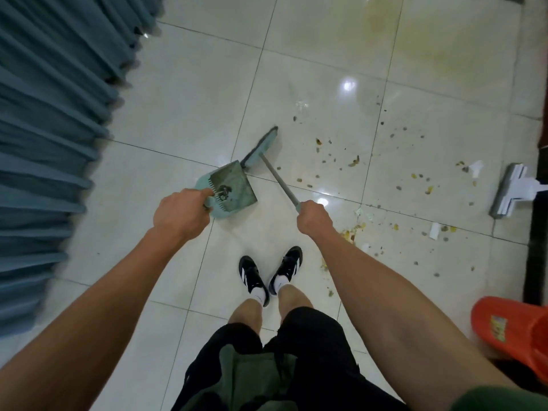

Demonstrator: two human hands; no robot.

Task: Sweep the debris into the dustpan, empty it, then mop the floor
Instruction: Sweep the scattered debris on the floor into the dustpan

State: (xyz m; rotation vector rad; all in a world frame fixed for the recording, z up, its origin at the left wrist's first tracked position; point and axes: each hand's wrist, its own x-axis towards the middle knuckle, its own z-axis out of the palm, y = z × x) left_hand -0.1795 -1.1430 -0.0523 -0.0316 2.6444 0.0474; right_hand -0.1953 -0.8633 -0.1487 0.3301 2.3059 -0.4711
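Note:
A teal dustpan (237, 185) sits on the pale tiled floor ahead of my feet, its mouth facing away toward the broom head. My left hand (181, 215) is closed on the top of its handle. My right hand (315, 216) grips the grey handle of a teal broom (261, 148), whose head rests on the floor just beyond the dustpan. Debris (355, 164), yellow and brown bits plus scraps of white paper, is scattered over the tiles to the right. A flat mop (510, 191) with a white and grey head lies at the right edge.
Blue-grey curtains (53, 129) hang along the left. An orange plastic container (516, 336) stands at the lower right beside a dark vertical edge (536, 232). My feet in black shoes (269, 274) stand on the tiles just behind the dustpan.

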